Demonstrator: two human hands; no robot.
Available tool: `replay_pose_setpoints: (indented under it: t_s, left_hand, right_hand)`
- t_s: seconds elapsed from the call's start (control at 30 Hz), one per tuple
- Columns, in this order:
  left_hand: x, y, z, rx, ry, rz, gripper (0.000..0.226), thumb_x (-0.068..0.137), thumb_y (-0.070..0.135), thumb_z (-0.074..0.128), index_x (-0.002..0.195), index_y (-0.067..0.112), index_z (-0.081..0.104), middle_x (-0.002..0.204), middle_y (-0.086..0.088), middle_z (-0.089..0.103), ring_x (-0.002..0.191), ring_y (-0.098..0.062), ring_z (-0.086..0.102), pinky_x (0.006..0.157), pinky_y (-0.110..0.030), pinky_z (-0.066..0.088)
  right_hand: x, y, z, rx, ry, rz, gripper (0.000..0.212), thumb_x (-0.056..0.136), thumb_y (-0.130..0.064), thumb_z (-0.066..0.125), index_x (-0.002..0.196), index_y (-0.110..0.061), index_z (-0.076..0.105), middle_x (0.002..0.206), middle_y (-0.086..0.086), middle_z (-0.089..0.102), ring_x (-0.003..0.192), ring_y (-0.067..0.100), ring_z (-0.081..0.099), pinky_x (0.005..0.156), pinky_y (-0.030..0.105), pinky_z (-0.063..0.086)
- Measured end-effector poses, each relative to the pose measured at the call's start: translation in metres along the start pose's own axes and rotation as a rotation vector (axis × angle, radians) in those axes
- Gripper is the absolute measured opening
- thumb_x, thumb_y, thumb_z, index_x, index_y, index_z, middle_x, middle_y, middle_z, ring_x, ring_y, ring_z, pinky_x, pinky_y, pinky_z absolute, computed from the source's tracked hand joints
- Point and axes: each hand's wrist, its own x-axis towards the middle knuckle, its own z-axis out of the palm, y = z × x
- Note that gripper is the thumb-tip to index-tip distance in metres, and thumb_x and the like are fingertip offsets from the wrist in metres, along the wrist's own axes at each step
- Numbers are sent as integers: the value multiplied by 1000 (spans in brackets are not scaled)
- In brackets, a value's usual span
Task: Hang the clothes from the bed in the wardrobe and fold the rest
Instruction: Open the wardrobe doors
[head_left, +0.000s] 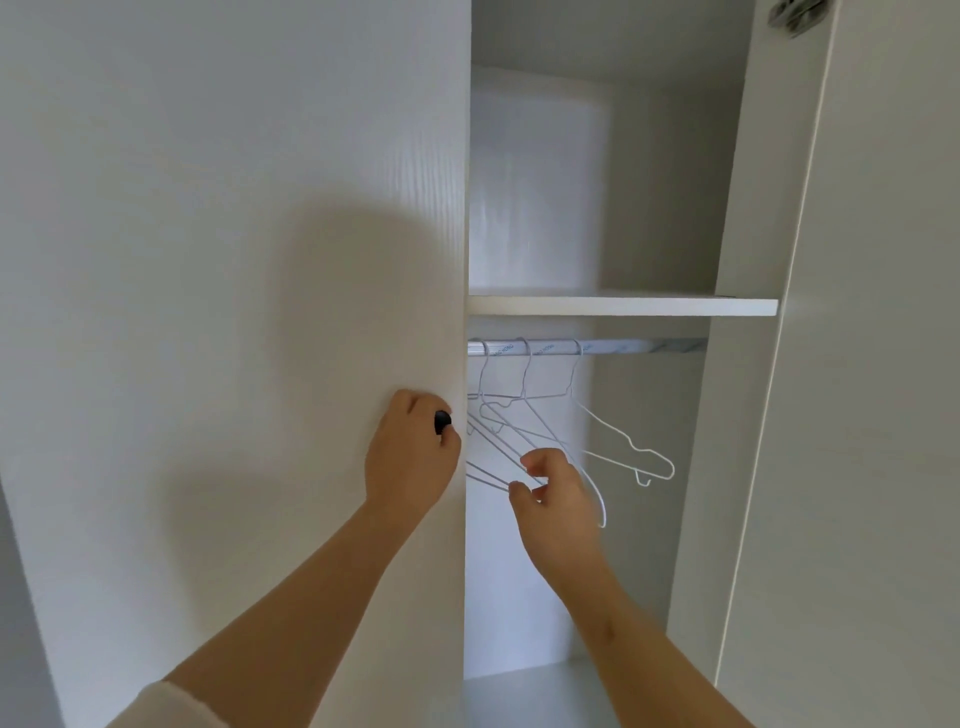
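Note:
I face a white wardrobe whose left door (234, 260) stands in front of me. My left hand (410, 457) grips the small black knob (442, 422) at that door's right edge. Inside, a metal rail (623, 346) under a shelf carries several white wire hangers (623, 441). My right hand (556, 493) reaches into the opening and pinches the lower bar of the nearest white hanger (498, 447) between thumb and fingers. No clothes are in view.
A white shelf (623, 305) spans the wardrobe above the rail, with an open compartment over it. The right door (857, 364) stands open at the right, a metal hinge (795, 13) at its top. The wardrobe floor (530, 696) shows below.

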Motion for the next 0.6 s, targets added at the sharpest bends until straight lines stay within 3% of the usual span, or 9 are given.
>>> replay_pose_setpoints:
  t_s: [0.1,0.17,0.27,0.43,0.6]
  left_hand:
    - [-1,3,0,-12,0,-14,15,88,13,53,100,7,59,110,-5,49,77,-16,47,67,-23,37]
    - [-6,6,-3,-20,7,-9,14,88,13,53,100,7,58,108,-5,48,76,-14,45,67,-21,35]
    - [-23,13,-14,-42,39,6,13,87,11,56,99,6,58,102,-4,47,73,-15,47,66,-18,34]
    - [-69,28,-44,-97,119,-36,10,86,10,59,96,7,57,97,1,41,70,-18,51,64,-16,36]
    - [-112,37,-86,-133,188,-70,10,84,3,55,84,13,53,89,0,47,73,-7,45,63,-9,36]
  right_hand:
    - [-1,-2,0,45,-14,15,20,89,-14,51,102,-28,47,108,-12,51,90,11,51,59,2,31]
    - [-7,-4,-2,110,-55,6,21,90,-14,51,99,-32,44,111,-12,51,91,12,52,67,16,37]
    - [-21,-7,-8,176,-116,-3,21,91,-15,50,100,-32,44,109,-15,48,92,12,53,73,24,40]
    - [-50,-9,-26,215,-167,-9,21,90,-14,51,98,-32,46,104,-17,48,91,11,52,72,24,40]
    - [-88,-13,-36,193,-290,-67,20,90,-15,51,98,-32,46,107,-16,49,91,12,54,64,16,39]
